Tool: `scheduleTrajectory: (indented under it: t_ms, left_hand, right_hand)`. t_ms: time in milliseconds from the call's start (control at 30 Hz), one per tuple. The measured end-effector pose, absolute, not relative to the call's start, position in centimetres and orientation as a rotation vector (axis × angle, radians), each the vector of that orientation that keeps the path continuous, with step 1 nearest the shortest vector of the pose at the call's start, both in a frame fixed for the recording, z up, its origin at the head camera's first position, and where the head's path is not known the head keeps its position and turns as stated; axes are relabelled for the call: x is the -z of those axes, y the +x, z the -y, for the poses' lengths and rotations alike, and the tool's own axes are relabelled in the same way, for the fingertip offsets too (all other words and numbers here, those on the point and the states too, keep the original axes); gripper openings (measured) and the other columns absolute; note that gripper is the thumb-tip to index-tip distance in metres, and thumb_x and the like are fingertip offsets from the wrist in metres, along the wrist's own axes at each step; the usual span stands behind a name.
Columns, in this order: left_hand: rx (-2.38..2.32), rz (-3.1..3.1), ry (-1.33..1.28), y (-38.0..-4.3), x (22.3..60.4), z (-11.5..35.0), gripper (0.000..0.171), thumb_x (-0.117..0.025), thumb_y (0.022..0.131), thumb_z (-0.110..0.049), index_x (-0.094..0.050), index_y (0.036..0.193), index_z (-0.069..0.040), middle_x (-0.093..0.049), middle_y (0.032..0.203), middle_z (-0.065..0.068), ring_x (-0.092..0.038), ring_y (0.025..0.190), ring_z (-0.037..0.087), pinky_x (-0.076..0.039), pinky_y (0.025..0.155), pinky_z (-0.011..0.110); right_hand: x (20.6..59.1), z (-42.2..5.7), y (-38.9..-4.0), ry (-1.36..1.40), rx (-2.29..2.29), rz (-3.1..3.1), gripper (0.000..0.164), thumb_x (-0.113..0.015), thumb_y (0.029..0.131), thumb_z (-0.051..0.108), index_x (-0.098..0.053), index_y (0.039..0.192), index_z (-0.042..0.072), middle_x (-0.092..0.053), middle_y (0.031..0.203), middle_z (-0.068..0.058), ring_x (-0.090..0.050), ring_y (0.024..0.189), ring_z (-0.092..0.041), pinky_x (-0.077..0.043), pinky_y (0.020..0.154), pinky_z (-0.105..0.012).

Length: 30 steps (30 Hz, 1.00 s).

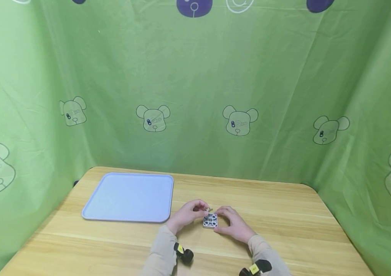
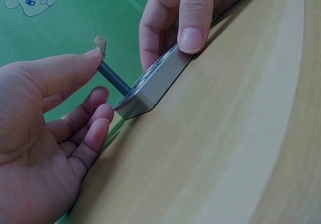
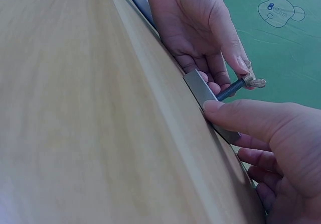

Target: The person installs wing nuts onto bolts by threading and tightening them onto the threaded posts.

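Observation:
A small square metal block with round holes in its top lies on the wooden table. A dark threaded bolt rises from one corner of it, tilted in the wrist views. At the bolt's upper end sits a brass-coloured wing nut. My left hand pinches the wing nut with thumb and forefinger, its other fingers curled beside the bolt and near the block's edge. From the other side my right hand grips the block between thumb and fingers. The bolt's lower end is hidden inside the block.
A pale blue rectangular tray lies to the left of my hands on the wooden table. Green curtains with bear prints hang behind the table and along both sides.

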State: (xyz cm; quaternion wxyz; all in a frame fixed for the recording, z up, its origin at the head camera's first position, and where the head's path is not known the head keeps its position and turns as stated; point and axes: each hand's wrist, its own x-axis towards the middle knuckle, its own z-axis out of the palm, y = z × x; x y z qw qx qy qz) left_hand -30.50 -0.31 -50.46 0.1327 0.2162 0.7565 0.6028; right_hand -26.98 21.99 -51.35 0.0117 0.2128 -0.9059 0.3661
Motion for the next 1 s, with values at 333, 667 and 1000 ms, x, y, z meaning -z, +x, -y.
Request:
scheduleTrajectory:
  t_ms: [333,667,1000]
  left_hand:
    - [-1.725,-2.206,0.655,-30.67,50.81,0.36,0.023,-0.067,0.09,-0.018,-0.066,0.111,-0.011,-0.065,0.106,0.005,-0.055,0.096,0.012,-0.043,0.09,0.032]
    - [-1.718,-2.184,0.643,-30.6,50.65,0.29,0.022,-0.063,0.092,-0.018,-0.066,0.112,-0.011,-0.065,0.111,0.005,-0.056,0.102,0.013,-0.043,0.096,0.037]
    - [-1.723,-2.183,0.629,-30.55,50.63,0.27,0.026,-0.062,0.092,-0.017,-0.062,0.117,-0.008,-0.063,0.11,0.007,-0.054,0.101,0.015,-0.044,0.093,0.035]
  right_hand:
    - [51.49,-22.02,-27.03,0.671,-1.145,2.822,0.058,-0.079,0.077,0.037,-0.061,0.122,0.007,-0.054,0.132,-0.015,-0.049,0.126,-0.038,-0.034,0.108,-0.062]
    - [51.2,-21.95,-26.95,0.653,-1.146,2.84,0.059,-0.079,0.077,0.037,-0.06,0.123,0.006,-0.053,0.134,-0.015,-0.048,0.127,-0.039,-0.033,0.108,-0.063]
    - [51.36,-21.99,-27.01,0.645,-1.145,2.834,0.059,-0.079,0.076,0.037,-0.061,0.122,0.006,-0.053,0.134,-0.016,-0.047,0.128,-0.04,-0.033,0.108,-0.062]
